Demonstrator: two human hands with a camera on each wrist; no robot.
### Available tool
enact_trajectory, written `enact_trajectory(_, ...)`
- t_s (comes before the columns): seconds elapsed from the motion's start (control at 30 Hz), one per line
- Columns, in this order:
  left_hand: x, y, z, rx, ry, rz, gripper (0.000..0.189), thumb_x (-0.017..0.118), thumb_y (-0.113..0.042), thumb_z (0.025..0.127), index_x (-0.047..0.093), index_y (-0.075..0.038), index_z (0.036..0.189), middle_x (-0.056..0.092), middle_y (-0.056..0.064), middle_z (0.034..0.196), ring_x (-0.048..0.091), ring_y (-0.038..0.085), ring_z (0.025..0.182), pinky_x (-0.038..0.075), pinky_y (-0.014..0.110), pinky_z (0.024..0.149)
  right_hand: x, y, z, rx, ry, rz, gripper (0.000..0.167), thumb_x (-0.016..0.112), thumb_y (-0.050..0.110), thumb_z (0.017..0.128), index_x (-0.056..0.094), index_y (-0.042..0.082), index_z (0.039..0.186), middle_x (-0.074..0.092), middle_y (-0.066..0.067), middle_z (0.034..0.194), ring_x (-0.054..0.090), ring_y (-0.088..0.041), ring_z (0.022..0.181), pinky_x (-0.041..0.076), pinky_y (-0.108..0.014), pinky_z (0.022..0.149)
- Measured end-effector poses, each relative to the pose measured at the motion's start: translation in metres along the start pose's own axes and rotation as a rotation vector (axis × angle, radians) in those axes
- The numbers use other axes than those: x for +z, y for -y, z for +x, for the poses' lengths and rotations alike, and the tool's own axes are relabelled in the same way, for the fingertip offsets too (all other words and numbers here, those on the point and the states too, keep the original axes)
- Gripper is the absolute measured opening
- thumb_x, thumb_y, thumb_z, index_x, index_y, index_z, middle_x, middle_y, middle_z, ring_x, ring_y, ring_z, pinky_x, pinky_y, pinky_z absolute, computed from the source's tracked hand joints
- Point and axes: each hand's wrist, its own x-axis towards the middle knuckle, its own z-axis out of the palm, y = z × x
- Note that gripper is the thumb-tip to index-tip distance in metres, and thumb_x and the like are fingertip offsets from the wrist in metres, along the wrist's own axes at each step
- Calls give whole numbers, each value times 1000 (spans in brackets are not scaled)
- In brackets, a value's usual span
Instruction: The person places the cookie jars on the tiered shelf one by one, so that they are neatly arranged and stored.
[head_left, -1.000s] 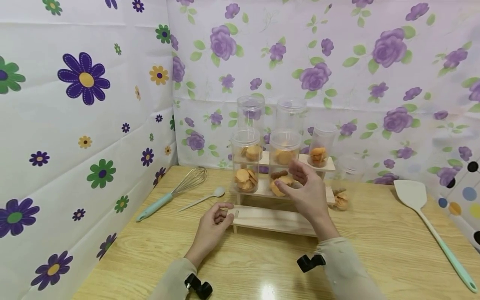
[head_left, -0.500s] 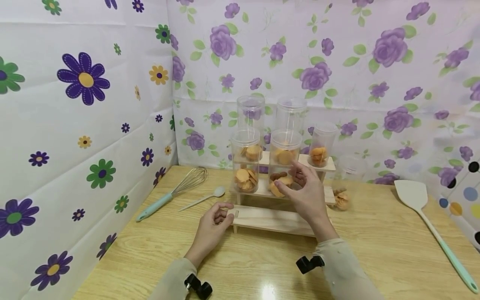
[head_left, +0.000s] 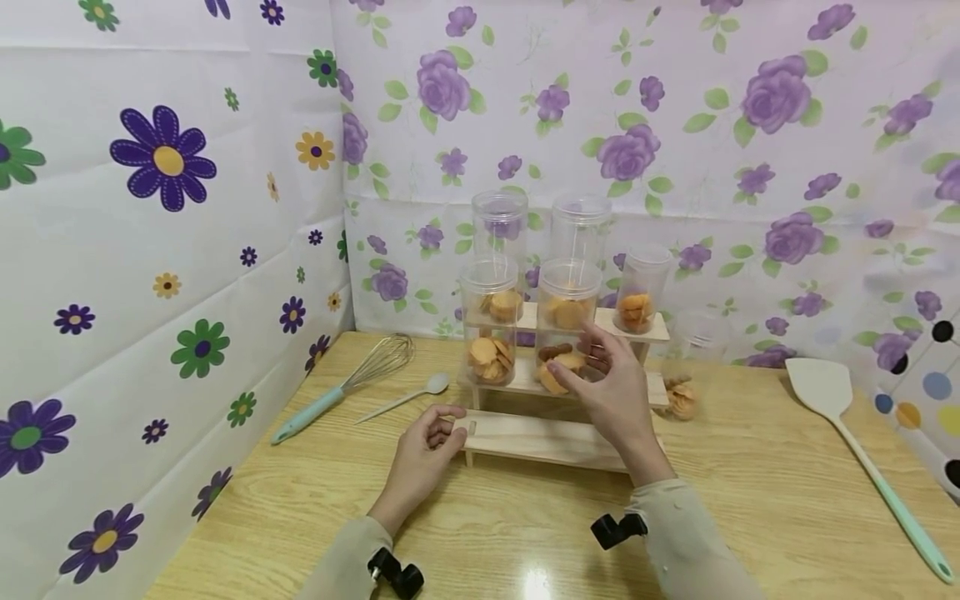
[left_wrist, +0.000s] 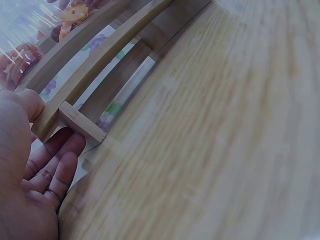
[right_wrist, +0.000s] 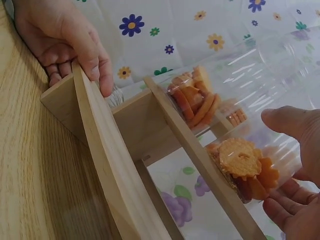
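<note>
In the head view a three-step wooden rack stands on the table. My left hand grips the left end of its lowest step, thumb on the top face; in the left wrist view the other fingers curl at the end leg. My right hand holds a clear plastic jar on the middle step, thumb on one side and fingers round the other. Orange chips lie in the bottom of that jar. To its left on the same step is a similar jar of chips.
On the top step stand a left jar, a middle jar and a right jar. Another jar is on the table beside the rack. A whisk and spoon lie left, a spatula right.
My right hand and wrist have shifted very slightly to the left at the jar. My left hand stays on the rack's end.
</note>
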Motion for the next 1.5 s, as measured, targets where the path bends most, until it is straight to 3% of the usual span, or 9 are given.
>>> enact_trajectory(0.23, 0, 3, 1, 5, -16, 39, 24, 74, -16, 109, 74, -17, 134, 76, 5, 96, 71, 22, 85, 56, 26, 76, -10, 9, 2, -43, -10, -53, 86, 95, 32, 93, 53, 7, 164, 63, -14, 152, 63, -35, 138, 51, -52, 117)
enact_trajectory(0.43, 0, 4, 2, -7, -24, 48, 23, 74, -17, 110, 74, -22, 133, 76, 3, 96, 69, 21, 85, 55, 26, 77, -26, 24, 3, -113, -32, 6, 82, 95, 22, 93, 54, 7, 163, 63, -15, 152, 63, -33, 139, 48, -51, 119)
enact_trajectory(0.7, -1, 3, 1, -8, -20, 38, 23, 74, -17, 110, 75, -19, 133, 76, 5, 96, 70, 28, 86, 55, 27, 77, -55, 39, 2, -223, -103, -46, 83, 95, 11, 91, 54, 9, 164, 68, -13, 148, 67, -35, 133, 48, -30, 118)
enact_trajectory(0.93, 1, 1, 0, 2, -16, 27, 22, 74, -16, 110, 75, -17, 132, 75, 8, 96, 69, 27, 85, 54, 26, 76, -82, 44, 2, -287, -163, -21, 84, 93, 0, 89, 55, 11, 163, 64, -8, 155, 61, -22, 140, 46, -24, 117)
enact_trajectory(1.27, 2, 0, 0, 0, -15, 26, 23, 74, -17, 109, 75, -18, 132, 75, 7, 96, 70, 26, 85, 55, 26, 77, -125, 33, 6, -248, -322, -15, 90, 91, -8, 85, 55, 15, 164, 62, -4, 155, 60, -19, 142, 45, -24, 117)
enact_trajectory(1.5, 2, -1, 0, 3, -17, 31, 24, 75, -17, 109, 74, -15, 133, 75, 6, 96, 69, 21, 84, 56, 26, 77, -147, 24, 4, -176, -394, -46, 92, 91, -2, 89, 51, 24, 167, 60, -3, 157, 58, -19, 145, 44, -22, 118)
